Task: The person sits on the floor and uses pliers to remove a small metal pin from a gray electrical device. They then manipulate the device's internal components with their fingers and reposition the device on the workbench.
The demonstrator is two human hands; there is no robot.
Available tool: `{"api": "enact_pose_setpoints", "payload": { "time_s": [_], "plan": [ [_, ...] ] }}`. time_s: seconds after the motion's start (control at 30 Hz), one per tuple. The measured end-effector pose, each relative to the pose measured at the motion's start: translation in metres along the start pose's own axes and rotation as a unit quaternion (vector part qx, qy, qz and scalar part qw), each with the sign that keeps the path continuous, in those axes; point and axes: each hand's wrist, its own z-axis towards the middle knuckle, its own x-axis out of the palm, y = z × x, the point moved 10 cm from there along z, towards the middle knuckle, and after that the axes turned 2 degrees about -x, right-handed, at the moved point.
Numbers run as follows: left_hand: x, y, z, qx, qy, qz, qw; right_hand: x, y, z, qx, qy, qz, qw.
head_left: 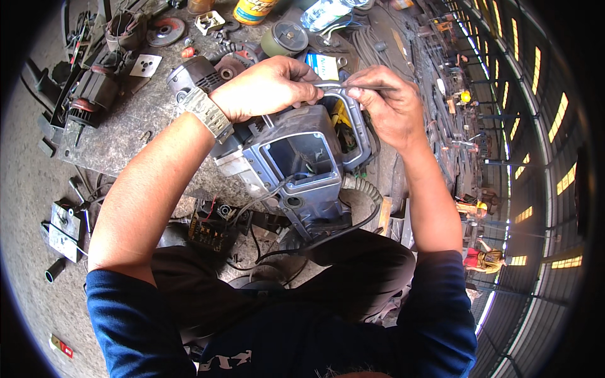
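Both hands are raised over a grey metal housing (290, 130), each pinching a thin dark strip (331, 84) that looks like a rubber seal. My left hand (268, 88), with a watch (207, 113) on its wrist, has thumb and fingers closed on the strip's left part. To the right, my right hand (392, 104) grips it between thumb and fingers. Below the strip is an open compartment with a raised metal rim (367, 148); yellow and dark parts show inside. A square window opening (301, 156) faces me on the housing. Fingers hide parts of the strip.
Motor parts (94, 91), a grinding disc (166, 31), a yellow container (254, 9) and a round olive tin (285, 39) crowd the far and left bench. A circuit board (211, 230) and black cables (283, 252) lie near my knees. A distant person (484, 259) appears at right.
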Motion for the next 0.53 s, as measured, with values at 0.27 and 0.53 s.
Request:
{"api": "enact_pose_setpoints", "payload": {
  "time_s": [0.27,0.53],
  "plan": [
    [-0.001,0.003,0.002,-0.001,-0.011,-0.009,1.000,0.006,0.025,0.014,-0.106,0.088,-0.115,0.984],
    [-0.001,0.003,0.001,-0.004,-0.014,-0.007,1.000,0.015,0.039,0.019,-0.121,0.149,-0.178,0.965]
  ]
}}
